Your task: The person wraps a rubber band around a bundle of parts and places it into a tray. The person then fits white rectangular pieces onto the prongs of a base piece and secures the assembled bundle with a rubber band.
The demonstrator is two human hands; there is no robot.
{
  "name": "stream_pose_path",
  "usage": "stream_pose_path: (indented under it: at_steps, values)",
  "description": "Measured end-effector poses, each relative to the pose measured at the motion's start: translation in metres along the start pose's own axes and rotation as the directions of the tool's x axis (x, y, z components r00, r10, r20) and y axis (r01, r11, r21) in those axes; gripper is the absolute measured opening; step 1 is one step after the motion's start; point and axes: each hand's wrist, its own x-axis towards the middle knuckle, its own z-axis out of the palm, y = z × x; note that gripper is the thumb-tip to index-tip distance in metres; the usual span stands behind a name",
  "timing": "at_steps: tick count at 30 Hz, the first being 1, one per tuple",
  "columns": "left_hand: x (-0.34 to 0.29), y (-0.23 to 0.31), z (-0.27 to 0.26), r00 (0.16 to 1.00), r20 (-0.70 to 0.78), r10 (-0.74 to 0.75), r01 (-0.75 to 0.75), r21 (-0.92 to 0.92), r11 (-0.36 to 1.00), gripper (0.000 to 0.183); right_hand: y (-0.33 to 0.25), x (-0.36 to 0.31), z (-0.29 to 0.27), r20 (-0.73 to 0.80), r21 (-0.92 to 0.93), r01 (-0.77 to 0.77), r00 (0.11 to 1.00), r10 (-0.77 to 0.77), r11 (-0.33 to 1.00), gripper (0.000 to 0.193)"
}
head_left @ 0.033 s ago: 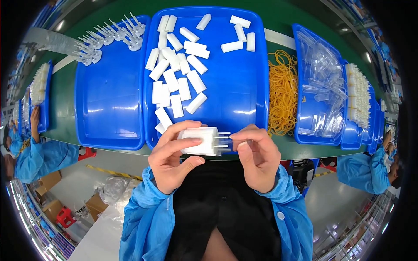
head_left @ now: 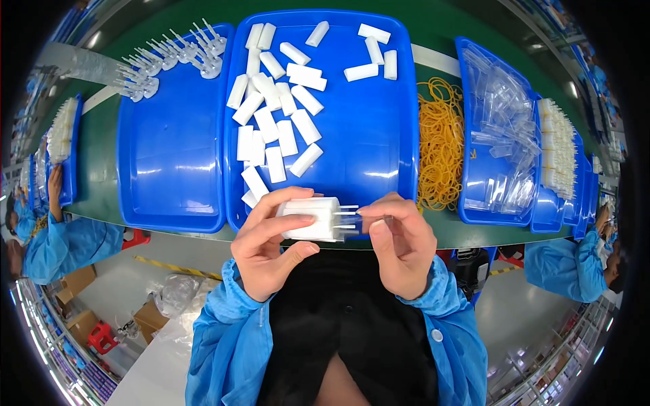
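Observation:
My left hand (head_left: 274, 247) is closed around white blocks (head_left: 308, 220) grouped side by side, just in front of the large blue tray. Thin pale rods (head_left: 347, 210) stick out of their right end. At that end, my right hand (head_left: 399, 247) pinches a clear plastic piece (head_left: 352, 232) between thumb and forefinger; its outline is hard to make out. Several loose white blocks (head_left: 267, 125) lie in the blue tray (head_left: 365, 149), mostly on its left side.
A blue tray (head_left: 169, 155) at left carries white rod-stemmed parts (head_left: 203, 54) along its back edge. Yellow rubber bands (head_left: 440, 149) lie in a pile at right, beside a blue tray of clear plastic pieces (head_left: 501, 101). Co-workers in blue sleeves (head_left: 81, 247) sit on both sides.

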Motion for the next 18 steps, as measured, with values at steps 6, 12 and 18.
stream_pose_path:
  at_steps: [6, 12, 18]
  values:
    - [-0.001, -0.0045, -0.0012, 1.0, 0.004, -0.002, 0.002, 0.073, 0.997, 0.024, 0.0025, 0.0013, 0.0007, -0.006, -0.1, 0.072, 0.997, -0.073, 0.992, 0.011]
    - [0.0007, -0.0016, 0.002, 1.0, -0.02, 0.012, -0.01, 0.107, 0.994, 0.02, 0.0018, -0.0017, 0.0027, 0.026, 0.058, -0.037, 0.999, 0.036, 0.998, 0.011]
    - [0.0019, 0.0028, 0.0042, 0.996, -0.02, 0.086, -0.08, 0.206, 0.975, 0.02, -0.0028, -0.002, -0.0004, 0.126, 0.262, -0.161, 0.983, 0.131, 0.952, 0.014]
